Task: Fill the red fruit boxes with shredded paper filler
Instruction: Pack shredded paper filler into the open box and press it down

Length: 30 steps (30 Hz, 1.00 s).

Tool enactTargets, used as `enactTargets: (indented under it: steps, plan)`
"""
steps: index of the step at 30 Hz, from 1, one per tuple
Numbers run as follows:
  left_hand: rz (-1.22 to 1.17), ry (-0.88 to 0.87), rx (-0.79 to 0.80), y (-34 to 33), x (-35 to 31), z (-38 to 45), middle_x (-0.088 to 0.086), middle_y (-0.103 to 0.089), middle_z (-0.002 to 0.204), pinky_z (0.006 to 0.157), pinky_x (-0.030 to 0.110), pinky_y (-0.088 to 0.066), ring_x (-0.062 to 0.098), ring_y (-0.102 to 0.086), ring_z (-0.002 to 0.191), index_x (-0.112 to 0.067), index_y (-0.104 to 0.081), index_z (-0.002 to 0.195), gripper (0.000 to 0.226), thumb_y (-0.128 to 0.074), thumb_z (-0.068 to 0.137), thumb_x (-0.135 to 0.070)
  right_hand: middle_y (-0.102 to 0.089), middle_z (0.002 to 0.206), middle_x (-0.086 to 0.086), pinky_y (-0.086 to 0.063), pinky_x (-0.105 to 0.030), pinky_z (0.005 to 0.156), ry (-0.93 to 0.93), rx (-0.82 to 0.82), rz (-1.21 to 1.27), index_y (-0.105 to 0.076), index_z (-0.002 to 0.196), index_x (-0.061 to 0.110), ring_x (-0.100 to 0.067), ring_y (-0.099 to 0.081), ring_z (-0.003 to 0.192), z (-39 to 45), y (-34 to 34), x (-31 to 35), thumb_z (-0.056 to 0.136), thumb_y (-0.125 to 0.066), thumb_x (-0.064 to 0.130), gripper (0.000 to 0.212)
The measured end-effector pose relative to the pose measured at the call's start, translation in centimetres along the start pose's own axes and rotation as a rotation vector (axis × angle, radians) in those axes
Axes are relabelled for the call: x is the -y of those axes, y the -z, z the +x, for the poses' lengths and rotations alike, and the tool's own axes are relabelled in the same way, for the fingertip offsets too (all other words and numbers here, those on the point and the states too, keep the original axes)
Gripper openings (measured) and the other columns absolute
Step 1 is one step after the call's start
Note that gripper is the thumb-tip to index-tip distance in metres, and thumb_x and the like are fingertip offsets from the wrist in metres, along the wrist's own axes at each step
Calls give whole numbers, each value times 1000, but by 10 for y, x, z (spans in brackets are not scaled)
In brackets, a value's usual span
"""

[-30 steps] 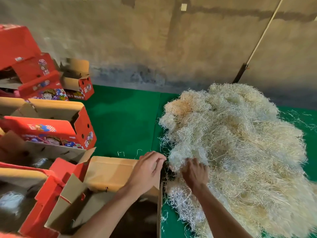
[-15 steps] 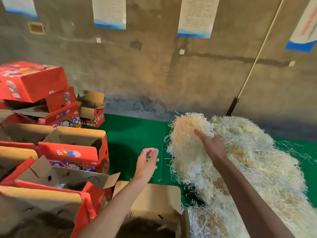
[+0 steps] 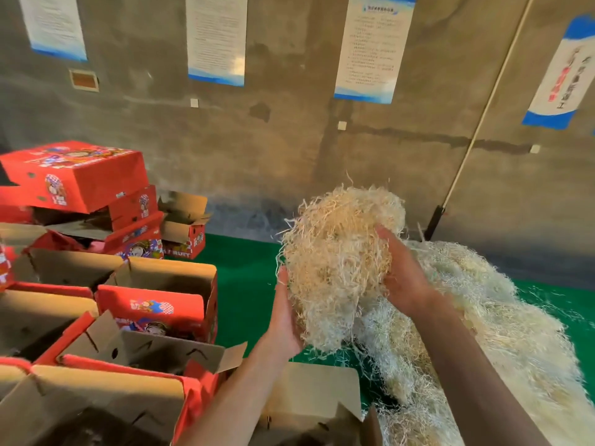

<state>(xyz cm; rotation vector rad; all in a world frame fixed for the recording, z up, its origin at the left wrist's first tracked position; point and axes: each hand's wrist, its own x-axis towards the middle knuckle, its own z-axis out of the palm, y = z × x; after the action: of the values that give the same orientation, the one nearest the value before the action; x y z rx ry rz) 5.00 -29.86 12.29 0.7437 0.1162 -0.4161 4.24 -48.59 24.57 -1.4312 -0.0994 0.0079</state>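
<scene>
Two bare hands lift a clump of shredded paper filler [image 3: 338, 262] clear of the heap: the left hand [image 3: 285, 320] cups it from below and the side with fingers fairly straight, while the right hand [image 3: 402, 275] presses against its far side, fingers spread into the strands, so the bundle is grasped between both palms. Loose threads trail down from the clump to the large pile of filler [image 3: 483, 333] lying on the green worktop [image 3: 244, 284] to the right. Directly beneath the forearms stands an open box [image 3: 315, 400] with its brown cardboard flaps raised. To the left, several red fruit boxes [image 3: 151, 310] sit open, flaps up, crowded against one another; their interiors lie in shadow, so any contents cannot be made out. Behind them, more red boxes [image 3: 74, 175] are stacked unevenly, one closed carton on top. A grey concrete wall [image 3: 289, 140] rises behind, hung with printed notices [image 3: 370, 46], and a pale pole [image 3: 483, 114] leans against it at right.
</scene>
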Motion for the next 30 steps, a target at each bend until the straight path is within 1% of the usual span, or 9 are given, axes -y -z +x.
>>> enactTargets:
  steps: [6, 8, 14, 16, 18, 20, 24, 27, 30]
  plan:
    - [490, -100, -145, -10, 5, -1, -19, -26, 155, 119, 57, -18, 25, -26, 148, -42, -20, 154, 129, -75, 47, -88, -18, 165, -6, -24, -60, 116, -19, -46, -215, -20, 158, 30, -26, -32, 147, -15, -10, -59, 66, -54, 94, 117]
    - [621, -180, -173, -13, 10, 2, -2, -20, 163, 116, 52, -24, 27, -25, 148, -26, -9, 158, 141, -72, 48, -88, 2, 168, 0, -17, -63, 114, -81, -62, -282, -1, 159, 35, -28, -12, 152, -16, -17, -73, 61, -56, 96, 128]
    - [834, -231, -105, -23, 12, 0, -2, -21, 164, 117, 43, -25, 22, -27, 148, -27, -16, 158, 122, -44, 64, -99, -11, 166, -8, -31, -61, 110, -190, -228, -161, -3, 160, 18, -33, -23, 149, -7, -25, -86, 65, -75, 76, 132]
    - [875, -261, -144, -22, 8, -1, -13, -41, 149, 114, 40, -33, 11, -41, 137, -35, -34, 150, 110, -42, 63, -101, -25, 162, -15, -36, -59, 108, -177, -347, -105, -10, 158, 8, -37, -34, 143, 0, -18, -89, 76, -78, 58, 118]
    - [905, -339, -152, -15, 2, 3, -16, -61, 101, 82, 28, -46, 1, -58, 87, -31, -56, 120, 78, -51, 71, -92, -29, 159, -18, -36, -57, 108, -146, -430, -55, -11, 157, 4, -40, -36, 141, 6, -10, -90, 81, -79, 46, 110]
    - [945, -387, -147, -7, -1, 6, -15, -45, 59, 57, 25, -37, 6, -38, 49, -23, -55, 85, 54, -54, 84, -76, -33, 157, -20, -34, -54, 111, -98, -496, 8, -13, 156, 1, -40, -37, 141, 12, 1, -88, 80, -81, 43, 110]
    - [881, -393, -261, 13, -10, 19, -12, -34, 48, 41, 23, -27, 9, -26, 40, -20, -42, 70, 47, -52, 96, -58, -43, 150, -20, -41, -51, 111, -73, -591, 94, -26, 151, -2, -37, -48, 132, 25, 33, -73, 74, -84, 41, 105]
    - [836, -319, -381, 30, -17, 34, -11, -29, 45, 46, 26, -30, 9, -23, 40, -22, -36, 66, 48, -50, 98, -55, -63, 117, -22, -57, -34, 61, -117, -666, 138, -39, 144, -4, -16, -62, 64, 28, 60, -64, 77, -84, 39, 91]
    - [767, -264, -507, 42, -24, 48, -7, -38, 62, 55, 29, -32, 11, -34, 52, -21, -42, 73, 42, -51, 99, -53, -43, 61, -3, -27, -21, 32, -177, -705, 138, -51, 129, -9, -9, -27, 34, 28, 82, -64, 81, -79, 45, 78]
